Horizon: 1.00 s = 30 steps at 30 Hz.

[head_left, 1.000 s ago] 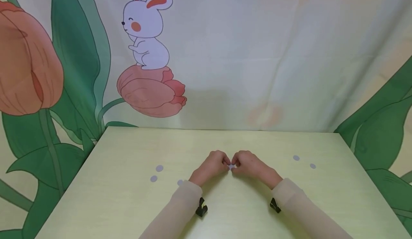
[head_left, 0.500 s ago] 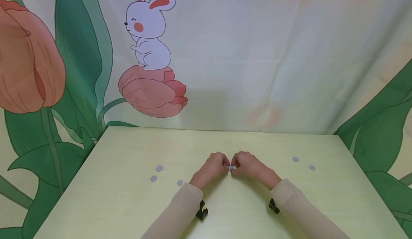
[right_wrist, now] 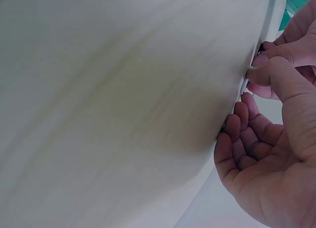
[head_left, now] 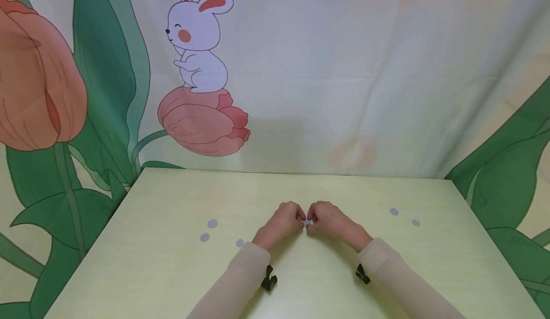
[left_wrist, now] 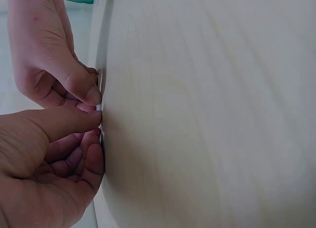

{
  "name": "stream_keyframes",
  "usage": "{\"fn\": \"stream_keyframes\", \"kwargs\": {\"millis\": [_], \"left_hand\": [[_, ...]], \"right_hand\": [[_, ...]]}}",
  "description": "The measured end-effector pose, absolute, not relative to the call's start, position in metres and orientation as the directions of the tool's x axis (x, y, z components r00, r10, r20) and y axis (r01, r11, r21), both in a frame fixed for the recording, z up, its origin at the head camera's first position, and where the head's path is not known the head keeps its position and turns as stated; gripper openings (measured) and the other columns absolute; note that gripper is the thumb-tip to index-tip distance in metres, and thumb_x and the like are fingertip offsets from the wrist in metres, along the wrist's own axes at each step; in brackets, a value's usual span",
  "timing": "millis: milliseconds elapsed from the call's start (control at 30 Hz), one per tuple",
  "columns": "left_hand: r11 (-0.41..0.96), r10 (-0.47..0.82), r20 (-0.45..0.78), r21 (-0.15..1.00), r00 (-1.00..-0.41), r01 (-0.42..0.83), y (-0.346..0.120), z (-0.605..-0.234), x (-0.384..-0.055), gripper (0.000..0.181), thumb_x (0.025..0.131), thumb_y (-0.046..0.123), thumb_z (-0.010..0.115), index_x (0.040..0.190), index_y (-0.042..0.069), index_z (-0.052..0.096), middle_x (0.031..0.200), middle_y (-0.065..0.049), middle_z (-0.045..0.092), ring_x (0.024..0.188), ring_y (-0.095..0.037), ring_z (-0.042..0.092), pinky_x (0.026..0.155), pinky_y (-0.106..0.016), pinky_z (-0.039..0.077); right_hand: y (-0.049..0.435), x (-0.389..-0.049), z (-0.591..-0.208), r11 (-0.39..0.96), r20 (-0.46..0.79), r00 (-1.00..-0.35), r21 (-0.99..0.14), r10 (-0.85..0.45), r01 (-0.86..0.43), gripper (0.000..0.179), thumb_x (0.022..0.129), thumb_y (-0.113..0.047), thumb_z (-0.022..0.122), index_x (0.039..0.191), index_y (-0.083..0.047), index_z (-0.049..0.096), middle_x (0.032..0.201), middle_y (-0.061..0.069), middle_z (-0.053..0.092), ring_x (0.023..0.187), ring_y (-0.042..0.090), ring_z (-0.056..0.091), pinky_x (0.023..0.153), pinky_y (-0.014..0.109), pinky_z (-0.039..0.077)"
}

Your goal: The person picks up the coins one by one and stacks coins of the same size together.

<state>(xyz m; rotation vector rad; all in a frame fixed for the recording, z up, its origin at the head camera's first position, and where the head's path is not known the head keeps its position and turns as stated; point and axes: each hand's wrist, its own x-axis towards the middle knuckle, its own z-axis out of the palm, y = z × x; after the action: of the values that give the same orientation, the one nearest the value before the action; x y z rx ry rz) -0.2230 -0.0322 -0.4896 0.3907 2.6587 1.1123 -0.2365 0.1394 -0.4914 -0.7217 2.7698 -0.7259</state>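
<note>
A small, flat, grey-lilac disc (head_left: 307,222), coin-like, lies on the pale table between the fingertips of both hands. My left hand (head_left: 285,219) has its fingers and thumb curled at the disc's left side. From the right, my right hand (head_left: 330,219) pinches at it in the same way, the two hands nearly meeting. Both thumbs, the left thumb (left_wrist: 74,122) and the right thumb (right_wrist: 274,70), sit low against the tabletop in the wrist views. The fingers cover most of the disc.
Similar discs lie flat on the table (head_left: 172,281): an upper left disc (head_left: 212,223), a lower left disc (head_left: 205,237), one disc (head_left: 240,243) by the left sleeve, and two at right, a farther disc (head_left: 394,211) and a nearer disc (head_left: 416,223). A printed curtain (head_left: 301,70) hangs behind.
The head view shifts slightly. Both hands stay together at the same disc, with their fingers curled much as before; the other discs have not moved on the table.
</note>
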Motion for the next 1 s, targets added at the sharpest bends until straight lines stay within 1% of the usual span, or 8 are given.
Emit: {"fn": "stream_keyframes", "kwargs": {"millis": [300,533,700,867,1000], "left_hand": [[0.661,0.326,-0.123,0.738,-0.937,0.133,-0.0329,-0.4887,-0.2209,0.008,0.087,-0.006,0.073,0.095,-0.004,0.073,0.078,-0.004,0.065,0.070,-0.013,0.056,0.065,-0.024,0.049],[0.668,0.337,-0.103,0.727,-0.936,0.161,-0.0338,-0.4896,-0.2224,0.009,0.087,-0.005,0.072,0.096,-0.003,0.073,0.078,-0.004,0.066,0.071,-0.013,0.056,0.066,-0.024,0.049],[0.675,0.341,-0.115,0.721,-0.933,0.158,-0.0330,-0.4888,-0.2221,0.009,0.087,-0.006,0.072,0.096,-0.003,0.073,0.079,-0.004,0.066,0.070,-0.013,0.055,0.066,-0.024,0.048],[0.679,0.337,-0.113,0.717,-0.935,0.158,-0.0328,-0.4883,-0.2224,0.008,0.087,-0.006,0.072,0.094,-0.002,0.073,0.077,-0.003,0.065,0.069,-0.012,0.054,0.065,-0.023,0.047],[0.680,0.336,-0.117,0.717,-0.934,0.155,-0.0328,-0.4882,-0.2227,0.007,0.087,-0.005,0.073,0.094,-0.002,0.073,0.076,-0.002,0.064,0.069,-0.012,0.054,0.064,-0.023,0.047]], "right_hand": [[0.1390,-0.2366,-0.4928,0.754,-0.057,-0.860,-0.512,-0.507,-0.410,0.016,0.081,-0.012,0.079,0.088,-0.005,0.066,0.078,0.001,0.056,0.072,0.014,0.050,0.066,0.028,0.045],[0.1384,-0.2375,-0.4925,0.759,-0.052,-0.867,-0.510,-0.496,-0.404,0.015,0.080,-0.012,0.078,0.087,-0.006,0.066,0.078,0.001,0.057,0.073,0.014,0.050,0.067,0.029,0.045],[0.1396,-0.2363,-0.4921,0.756,-0.046,-0.864,-0.509,-0.501,-0.411,0.015,0.080,-0.012,0.078,0.087,-0.006,0.066,0.078,0.001,0.056,0.072,0.014,0.050,0.067,0.028,0.045],[0.1407,-0.2351,-0.4919,0.739,-0.016,-0.857,-0.514,-0.516,-0.435,0.015,0.080,-0.010,0.079,0.087,-0.007,0.066,0.077,0.002,0.055,0.072,0.013,0.048,0.067,0.028,0.043],[0.1420,-0.2346,-0.4937,0.726,0.020,-0.842,-0.495,-0.539,-0.477,0.015,0.080,-0.009,0.078,0.086,-0.007,0.065,0.077,0.002,0.054,0.072,0.013,0.046,0.066,0.027,0.041]]}}
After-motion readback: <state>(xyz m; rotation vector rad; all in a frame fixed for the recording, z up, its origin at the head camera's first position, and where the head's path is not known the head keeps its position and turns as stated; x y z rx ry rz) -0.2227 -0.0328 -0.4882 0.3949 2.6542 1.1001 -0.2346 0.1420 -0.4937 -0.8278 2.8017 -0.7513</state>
